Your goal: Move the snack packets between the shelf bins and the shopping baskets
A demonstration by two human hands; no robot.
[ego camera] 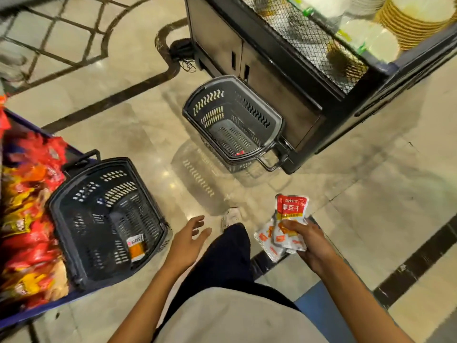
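Landmark is the near basket point(116, 189), on the floor.

- Display cabinet point(222, 45): well beyond the near basket to the right, mesh top with stacked plates point(418, 18).
- Shelf bin point(57, 302): touching the near basket's left side and heaped with red and yellow snack packs, too many to count. The basket is probably parked there for a short reach.
- Baskets: two. The far basket point(247, 115) sits beyond the near one, against the cabinet. There is a small red thing in its bottom, too small to identify.
- Hands: two. The left hand point(190, 241) is just right of the near basket, fingers spread and holding nothing. The right hand point(309, 241), further right, has its fingers curled round a bunch of packets point(291, 209), fanned out, likely so they can be dropped one at a time.
- Packets: roughly four or five in the bunch (they overlap, so the count is unsure), red and white. One lone packet point(135, 246) lies in the near basket's bottom.
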